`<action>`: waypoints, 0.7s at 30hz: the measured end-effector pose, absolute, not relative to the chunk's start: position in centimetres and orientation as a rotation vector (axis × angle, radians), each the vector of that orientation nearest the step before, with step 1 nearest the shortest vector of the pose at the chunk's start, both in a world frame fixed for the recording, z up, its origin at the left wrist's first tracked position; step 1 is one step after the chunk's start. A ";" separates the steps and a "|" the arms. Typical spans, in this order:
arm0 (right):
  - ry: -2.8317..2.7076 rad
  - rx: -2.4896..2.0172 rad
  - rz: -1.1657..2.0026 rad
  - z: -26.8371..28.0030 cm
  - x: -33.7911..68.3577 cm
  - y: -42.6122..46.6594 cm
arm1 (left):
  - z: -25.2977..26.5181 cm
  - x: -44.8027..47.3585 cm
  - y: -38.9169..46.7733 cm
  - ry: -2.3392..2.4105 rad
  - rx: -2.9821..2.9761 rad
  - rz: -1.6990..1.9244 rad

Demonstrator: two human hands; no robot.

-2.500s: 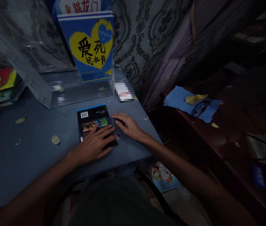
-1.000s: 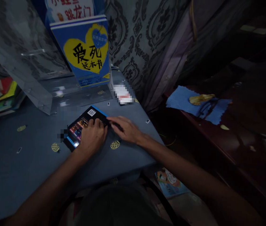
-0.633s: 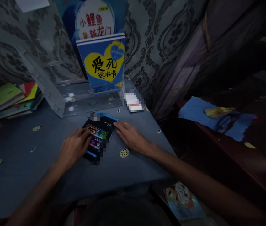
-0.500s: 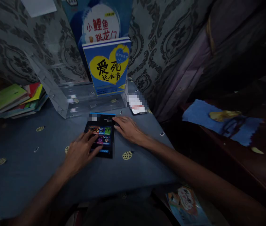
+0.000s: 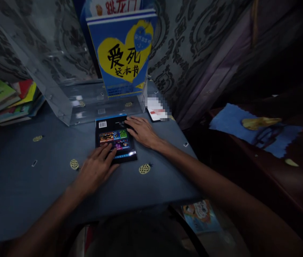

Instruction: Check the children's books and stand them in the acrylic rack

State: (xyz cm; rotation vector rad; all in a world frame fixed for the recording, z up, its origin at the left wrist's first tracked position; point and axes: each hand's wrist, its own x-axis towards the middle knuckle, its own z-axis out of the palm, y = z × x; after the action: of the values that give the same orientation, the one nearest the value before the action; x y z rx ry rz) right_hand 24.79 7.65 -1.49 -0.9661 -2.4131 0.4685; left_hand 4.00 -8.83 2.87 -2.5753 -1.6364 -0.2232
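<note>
A thin black book lies flat on the blue tablecloth, a barcode near its top left and rows of colourful pictures lower down. My left hand rests over its lower left part, fingers stretched out. Across its upper right edge lies my right hand, palm down with the fingers extended. Neither hand is wrapped around the book. Just behind it stands a clear acrylic book rack, holding a blue book with a yellow heart upright at its right end.
Several stacked books lie at the left. A phone-like white item, partly pixelated, sits right of the rack. Further right, a dark red surface bears a blue cloth. Another book shows below the table's front edge.
The black book has turned slightly on the table, its lower edge now further right. Both hands remain on it, fingers extended. My view has tilted downward.
</note>
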 end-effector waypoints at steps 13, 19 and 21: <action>-2.350 -0.670 0.782 -1.0 28.7 2.5 | 2.0 4.5 -9.7 -1.615 -2.606 -0.261; -2.275 -0.667 0.874 0.1 30.2 0.6 | 2.1 4.8 -9.7 -1.594 -2.575 -0.265; -2.285 -0.664 0.863 0.4 30.3 -0.2 | 2.1 4.9 -9.8 -1.576 -2.555 -0.257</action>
State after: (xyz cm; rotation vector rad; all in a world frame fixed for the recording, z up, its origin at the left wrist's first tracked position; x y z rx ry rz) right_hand 30.31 -0.16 0.44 -0.6641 -2.2849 0.8625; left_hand 4.95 -9.79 2.09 -2.5546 -1.5758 -0.2571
